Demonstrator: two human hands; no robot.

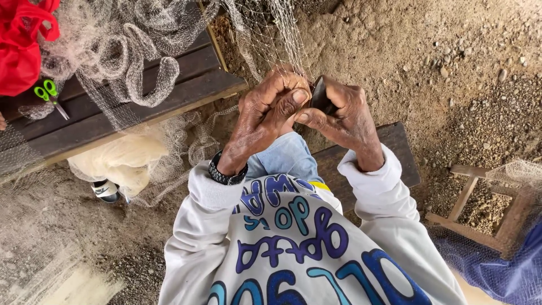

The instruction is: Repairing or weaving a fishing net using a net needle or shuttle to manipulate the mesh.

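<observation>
My left hand (266, 116) pinches strands of a pale fishing net (271, 34) that hangs down in front of me, thumb pressed against the fingers. Close beside it, touching, my right hand (344, 116) grips a flat dark netting tool (319, 96) whose tip points up into the mesh. Both hands meet above my knee in blue jeans (285, 158). A dark watch (224, 172) circles my left wrist, and I wear a white long-sleeved shirt with blue lettering.
A dark wooden bench (169, 85) at the left carries heaped net, green-handled scissors (49, 96) and a red bag (20, 51). A wooden frame (480, 209) and blue mesh (497, 265) lie at the right on sandy, pebbly ground. A cream bundle (121, 161) lies below the bench.
</observation>
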